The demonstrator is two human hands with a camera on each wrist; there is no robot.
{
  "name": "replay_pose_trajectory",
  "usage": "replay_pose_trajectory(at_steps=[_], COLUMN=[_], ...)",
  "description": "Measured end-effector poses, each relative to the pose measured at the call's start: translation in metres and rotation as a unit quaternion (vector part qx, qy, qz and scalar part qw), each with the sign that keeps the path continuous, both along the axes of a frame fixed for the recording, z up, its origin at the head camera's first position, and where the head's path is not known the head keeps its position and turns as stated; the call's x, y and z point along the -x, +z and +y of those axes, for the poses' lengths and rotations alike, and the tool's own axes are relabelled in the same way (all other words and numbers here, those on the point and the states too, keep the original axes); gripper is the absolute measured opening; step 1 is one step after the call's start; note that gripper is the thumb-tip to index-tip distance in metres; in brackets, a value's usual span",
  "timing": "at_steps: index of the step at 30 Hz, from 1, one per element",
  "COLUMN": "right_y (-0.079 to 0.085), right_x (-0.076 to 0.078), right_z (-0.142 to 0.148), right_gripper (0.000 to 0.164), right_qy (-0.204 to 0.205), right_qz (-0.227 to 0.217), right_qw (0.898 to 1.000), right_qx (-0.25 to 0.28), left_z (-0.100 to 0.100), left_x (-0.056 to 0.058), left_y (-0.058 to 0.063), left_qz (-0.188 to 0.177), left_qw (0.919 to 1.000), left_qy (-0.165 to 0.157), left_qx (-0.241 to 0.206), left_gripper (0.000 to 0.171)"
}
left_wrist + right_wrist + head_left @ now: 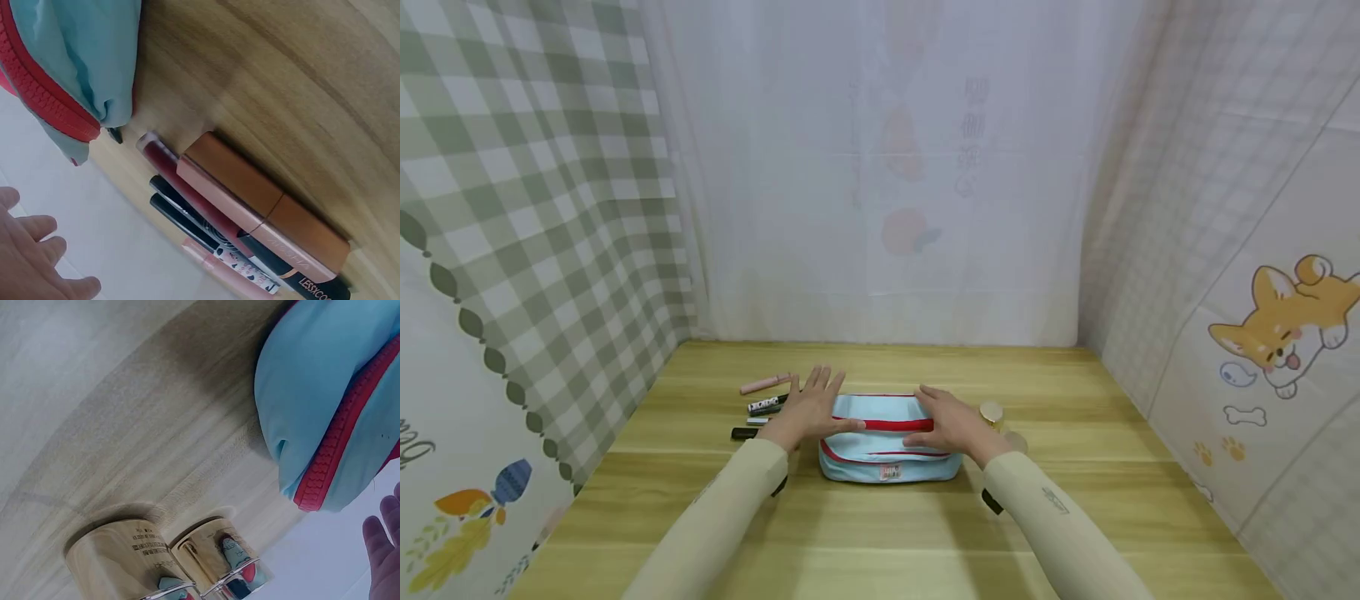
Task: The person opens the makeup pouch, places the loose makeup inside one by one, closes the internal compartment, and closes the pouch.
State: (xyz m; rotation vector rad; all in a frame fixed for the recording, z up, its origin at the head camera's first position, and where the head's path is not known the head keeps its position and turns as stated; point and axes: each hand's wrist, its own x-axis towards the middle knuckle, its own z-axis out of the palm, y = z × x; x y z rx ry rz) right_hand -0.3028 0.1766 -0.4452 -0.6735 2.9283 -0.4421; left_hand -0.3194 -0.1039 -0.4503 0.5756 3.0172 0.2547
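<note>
A light blue zip pouch [887, 471] with red zippers and a red strap across its top sits on the table between both hands. My left hand [808, 412] lies at its left end with fingers spread and straight, thumb over the top. At the right end my right hand [953, 423] mirrors it, fingers extended and thumb pointing inward across the top. In the left wrist view the pouch [94, 56] appears apart from the left fingers [47, 247]. The right wrist view shows its red zipper [344, 431] closed along the visible stretch. Whether the hands press on the fabric cannot be told.
Left of the pouch lie a pink tube [766, 383], a rose-gold box-shaped case [262, 206], a dark red lip gloss tube [187, 181] and several black-capped sticks. To the right stand two gold jars [125, 562]. Cloth curtains [880, 275] border the wooden table [880, 550].
</note>
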Motion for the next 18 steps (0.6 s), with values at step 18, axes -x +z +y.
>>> replay_pose_trajectory(at_steps=[18], right_y=[-0.003], right_x=[-0.002], right_z=[0.009], right_gripper=[0.069], right_qy=[0.054], right_qz=[0.021], right_qw=[0.998], right_qx=[0.030], left_z=[-0.015], left_x=[0.001], left_y=[-0.008], left_qz=[-0.013], left_qw=[0.9993], left_qy=[-0.023], left_qx=[-0.028], left_gripper=[0.100])
